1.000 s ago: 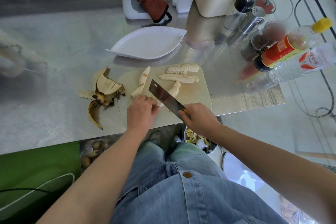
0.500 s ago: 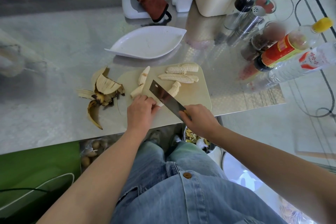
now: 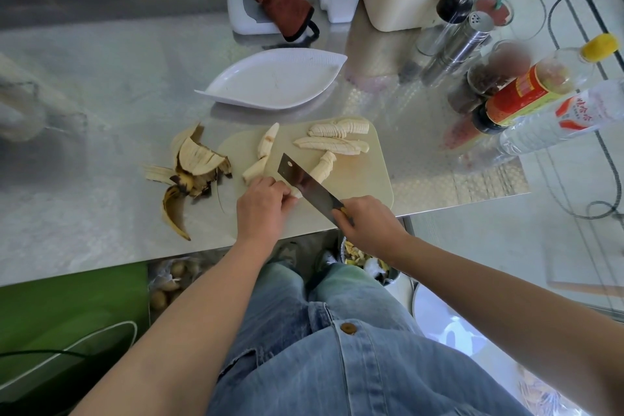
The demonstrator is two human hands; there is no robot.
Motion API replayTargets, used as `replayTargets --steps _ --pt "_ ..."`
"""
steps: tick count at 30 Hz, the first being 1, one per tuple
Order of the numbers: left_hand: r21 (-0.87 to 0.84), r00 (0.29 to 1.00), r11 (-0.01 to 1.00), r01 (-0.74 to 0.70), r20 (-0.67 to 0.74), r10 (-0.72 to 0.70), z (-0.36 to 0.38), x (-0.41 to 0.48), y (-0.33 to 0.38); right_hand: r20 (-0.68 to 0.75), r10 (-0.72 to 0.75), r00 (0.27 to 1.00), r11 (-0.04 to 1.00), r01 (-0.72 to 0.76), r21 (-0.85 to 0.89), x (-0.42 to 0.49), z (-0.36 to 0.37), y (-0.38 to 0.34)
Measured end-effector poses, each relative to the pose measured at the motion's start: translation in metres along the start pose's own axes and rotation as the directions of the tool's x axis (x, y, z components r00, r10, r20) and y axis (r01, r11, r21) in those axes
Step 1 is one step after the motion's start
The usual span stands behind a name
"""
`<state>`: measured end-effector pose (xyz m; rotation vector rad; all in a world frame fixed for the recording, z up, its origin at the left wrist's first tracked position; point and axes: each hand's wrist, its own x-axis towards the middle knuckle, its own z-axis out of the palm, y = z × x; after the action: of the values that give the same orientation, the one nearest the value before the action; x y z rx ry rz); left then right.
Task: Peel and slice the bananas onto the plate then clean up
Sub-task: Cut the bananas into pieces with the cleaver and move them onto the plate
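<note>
On the board point(image 3: 364, 176), left hand point(image 3: 261, 209) pinches banana point(image 3: 322, 167); right hand point(image 3: 368, 224) grips knife point(image 3: 304, 182) beside it.

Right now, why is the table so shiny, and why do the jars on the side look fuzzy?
Head view: the steel table mirrors bright light, so it glares pale; the spice jars at the right edge look smeared, probably the wide lens softening its borders; the sauce bottle seems to lean outward, likely lens stretch too; the cutting board and knife in the middle look sharp.
</note>
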<state>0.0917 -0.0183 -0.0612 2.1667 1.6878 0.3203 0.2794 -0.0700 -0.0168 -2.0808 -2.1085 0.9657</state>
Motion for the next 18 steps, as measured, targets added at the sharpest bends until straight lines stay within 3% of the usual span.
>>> replayTargets --steps 8,18 --pt "0.016 1.000 1.000 -0.004 -0.009 0.004 -0.002 -0.001 0.001 0.034 0.008 0.999 0.999 -0.007 -0.051 0.002 0.000 -0.001" --pt "0.034 1.000 0.999 -0.002 -0.024 0.003 -0.001 -0.002 0.001 -0.035 -0.035 0.999 0.999 0.035 -0.002 0.000 -0.007 -0.002"
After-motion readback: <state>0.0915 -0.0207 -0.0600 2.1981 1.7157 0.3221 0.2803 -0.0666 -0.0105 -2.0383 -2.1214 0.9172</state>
